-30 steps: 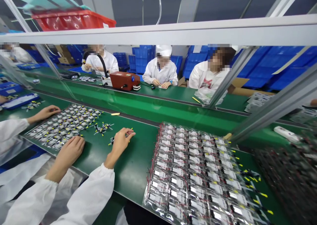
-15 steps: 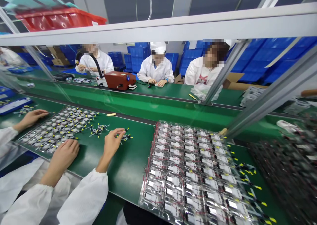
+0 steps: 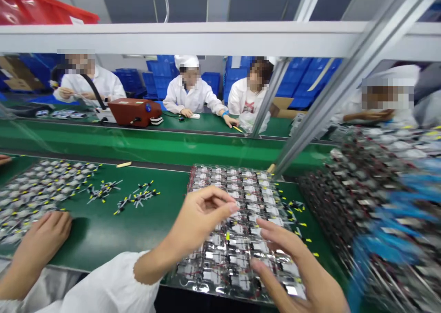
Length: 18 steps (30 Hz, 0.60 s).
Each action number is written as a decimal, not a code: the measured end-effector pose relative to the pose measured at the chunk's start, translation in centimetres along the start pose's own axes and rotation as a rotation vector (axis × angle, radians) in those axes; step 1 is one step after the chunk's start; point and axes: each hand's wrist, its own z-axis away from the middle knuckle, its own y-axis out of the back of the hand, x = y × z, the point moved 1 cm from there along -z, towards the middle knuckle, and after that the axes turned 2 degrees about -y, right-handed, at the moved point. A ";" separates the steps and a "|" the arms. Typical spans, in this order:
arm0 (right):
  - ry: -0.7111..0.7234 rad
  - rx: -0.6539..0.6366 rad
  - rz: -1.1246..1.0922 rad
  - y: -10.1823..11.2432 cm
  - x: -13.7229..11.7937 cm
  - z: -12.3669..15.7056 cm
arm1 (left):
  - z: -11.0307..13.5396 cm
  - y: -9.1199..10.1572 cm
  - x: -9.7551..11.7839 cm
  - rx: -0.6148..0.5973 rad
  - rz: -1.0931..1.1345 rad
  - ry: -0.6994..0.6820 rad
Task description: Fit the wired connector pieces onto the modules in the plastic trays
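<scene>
My left hand [image 3: 201, 219], in a white sleeve, hovers over the near left part of a clear blister tray [image 3: 241, 189] filled with small wired battery parts. Its fingers are loosely curled and apart, with nothing visible in them. My right hand [image 3: 292, 267] comes in from the bottom right with fingers stretched out over the tray's near edge, holding nothing. Left of the tray, small wired parts with yellow tips [image 3: 138, 197] lie loose on the green belt [image 3: 144, 230].
A co-worker's hand [image 3: 41, 237] rests by another tray of parts [image 3: 37, 187] at the left. A blurred stack of trays [image 3: 365, 203] stands at the right. Slanted metal struts [image 3: 310, 120] cross the view. Several people in white coats sit behind a red-brown machine [image 3: 132, 112].
The view swung right. My left hand left the loose parts on the belt and moved right over the battery tray. My right hand came into view.
</scene>
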 end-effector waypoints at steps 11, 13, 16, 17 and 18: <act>-0.368 0.079 -0.177 2.6 5.5 -2.7 | -5.0 -9.4 -4.0 -0.446 0.158 0.017; -0.387 0.109 -0.139 3.6 7.2 -3.1 | -6.8 -9.5 -5.2 -0.582 -0.139 -0.202; -0.403 0.136 -0.001 4.9 10.2 -3.7 | -9.0 -9.4 -7.8 -0.774 -0.708 -0.618; -0.405 0.116 0.033 5.2 11.2 -3.8 | -9.5 -9.3 -8.7 -0.803 -0.860 -0.717; -0.406 0.100 0.060 5.5 12.1 -3.9 | -9.8 -9.3 -9.5 -0.807 -0.976 -0.789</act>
